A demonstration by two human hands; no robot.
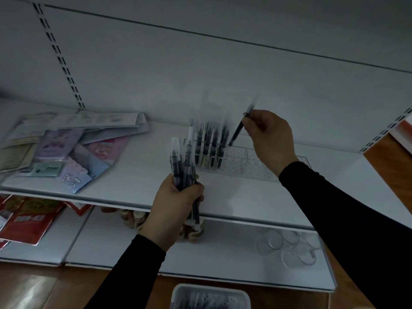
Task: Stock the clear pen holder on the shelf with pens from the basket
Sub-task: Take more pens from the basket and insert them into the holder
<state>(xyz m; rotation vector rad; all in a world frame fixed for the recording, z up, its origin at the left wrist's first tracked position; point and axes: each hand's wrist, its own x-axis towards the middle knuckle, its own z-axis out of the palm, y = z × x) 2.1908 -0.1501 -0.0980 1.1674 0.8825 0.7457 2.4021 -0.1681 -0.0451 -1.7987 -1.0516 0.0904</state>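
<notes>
The right hand [266, 136] is pinching one pen [239, 130] above the clear pen holder [240, 160] on the shelf [133, 175], the left hand [178, 201] is gripping a bundle of pens [182, 168]; I think keeping the pen upright is helping it enter a free slot.

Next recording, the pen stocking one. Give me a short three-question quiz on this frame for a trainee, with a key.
1. True or false: the right hand pinches a single pen above the clear pen holder.
2. What does the left hand grip?
A. one pen
B. a bundle of pens
C. a packet
3. Fill in: the pens already standing in the holder fill its ____ end as the camera sees it.

Key
1. True; the pen is tilted, tip down toward the holder.
2. B, the bundle of pens, held upright in front of the shelf.
3. Left; the standing pens cluster there, and the right part shows none.
</notes>
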